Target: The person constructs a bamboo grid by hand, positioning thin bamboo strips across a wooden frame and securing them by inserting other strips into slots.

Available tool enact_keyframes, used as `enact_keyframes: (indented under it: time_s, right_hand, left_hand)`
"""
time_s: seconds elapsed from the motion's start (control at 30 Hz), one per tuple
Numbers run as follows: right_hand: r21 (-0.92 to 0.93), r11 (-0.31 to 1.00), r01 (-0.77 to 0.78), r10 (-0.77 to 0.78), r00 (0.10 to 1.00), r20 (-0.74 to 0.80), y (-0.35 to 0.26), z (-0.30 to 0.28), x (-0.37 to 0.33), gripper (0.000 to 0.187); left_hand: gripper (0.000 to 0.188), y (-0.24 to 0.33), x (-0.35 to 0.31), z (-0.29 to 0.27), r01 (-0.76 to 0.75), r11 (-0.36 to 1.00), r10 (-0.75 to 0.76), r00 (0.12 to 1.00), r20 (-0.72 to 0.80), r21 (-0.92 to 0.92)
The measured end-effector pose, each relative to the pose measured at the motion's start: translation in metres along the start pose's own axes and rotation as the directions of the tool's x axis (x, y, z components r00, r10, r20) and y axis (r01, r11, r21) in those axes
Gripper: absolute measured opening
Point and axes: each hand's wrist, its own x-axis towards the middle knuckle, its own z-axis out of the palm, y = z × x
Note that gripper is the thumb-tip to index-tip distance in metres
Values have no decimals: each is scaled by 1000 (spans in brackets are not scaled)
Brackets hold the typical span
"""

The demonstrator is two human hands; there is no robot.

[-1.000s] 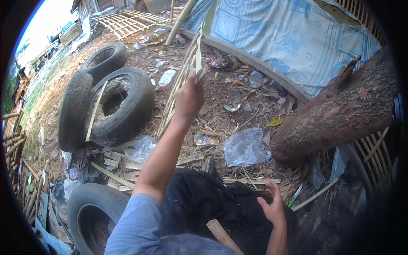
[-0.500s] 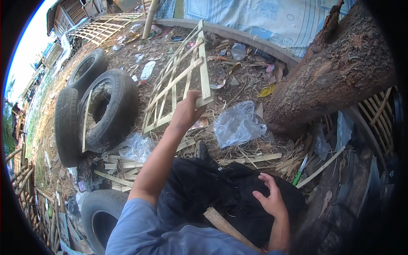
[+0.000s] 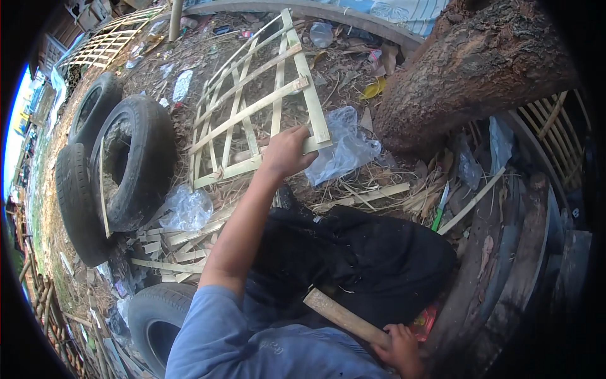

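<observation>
In front of me my left hand (image 3: 289, 151) is closed on the near edge of a bamboo lattice (image 3: 271, 104), close to its right corner. The lattice is made of pale crossed strips and stands tilted, away from my legs. Down at the lower right, my right hand (image 3: 402, 350) has its fingers curled around the lower end of a thick wooden stick (image 3: 344, 316). That stick lies slantwise over my black-clad lap (image 3: 353, 252). A small red thing (image 3: 424, 323), partly hidden, lies beside my right hand.
Old tires (image 3: 142, 164) stand at the left, with another tire (image 3: 158, 322) nearer me. A thick tree trunk (image 3: 473, 76) leans at the right. Split bamboo strips (image 3: 183, 252), plastic bags (image 3: 344, 148) and a green-handled knife (image 3: 440, 208) lie about. Another lattice (image 3: 110, 41) lies far left.
My right hand has come down from open above my lap to the end of the wooden stick. The lattice, still in my left hand, now shows its face more broadly. The view has shifted.
</observation>
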Motion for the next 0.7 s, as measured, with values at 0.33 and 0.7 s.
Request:
enact_keyframes:
  time_s: [0.33, 0.7]
  right_hand:
    - [-24, 993, -118, 117, 992, -37, 38, 51, -33, 55]
    - [395, 906, -152, 277, 919, -282, 51, 63, -8, 53]
  left_hand:
    - [24, -13, -13, 67, 34, 996, -52, 975, 218, 88]
    - [19, -8, -6, 76, 49, 997, -61, 976, 207, 64]
